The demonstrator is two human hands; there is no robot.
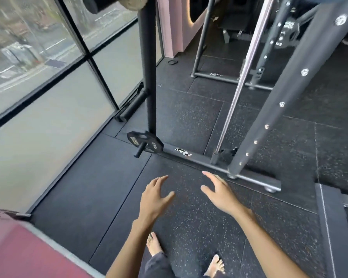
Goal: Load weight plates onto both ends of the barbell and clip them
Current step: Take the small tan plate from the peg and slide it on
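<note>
Weight plate [147, 142]: black, many-sided, matte, with oval grip cut-outs; pale lettering reads "10 KG", a second block of gold print is too small to read; it hangs on a short black storage peg [139, 151] at the left end of the rack's base rail, centre of the scene, just beyond the hands and apart from them. Base rail [201, 160]: flat black steel on the floor, bearing a white script logo that is not legible. Round post [149, 67]: black tube rising from the rail beside the plate. Guide rod [241, 83]: polished chrome, slim, slanting up to the far right. Square upright [285, 97]: black, studded with a row of silver numbered buttons. Second plate [287, 35]: black, far right on the rack, marked with a partial "KG". Left hand [156, 194]: fingers spread and slightly bent, holding nothing, over the floor. Right hand [219, 191]: likewise spread wide and empty, level with the left, the two apart. Floor [189, 217]: black rubber tiles with pale speckles, seams visible. Bare feet [154, 244]: standing on the tiles at the near edge. Window wall [38, 67]: large glass panes in black frames, left, lower panes frosted. Padded surface [18, 247]: dark red with a grey edge, near left corner.
</note>
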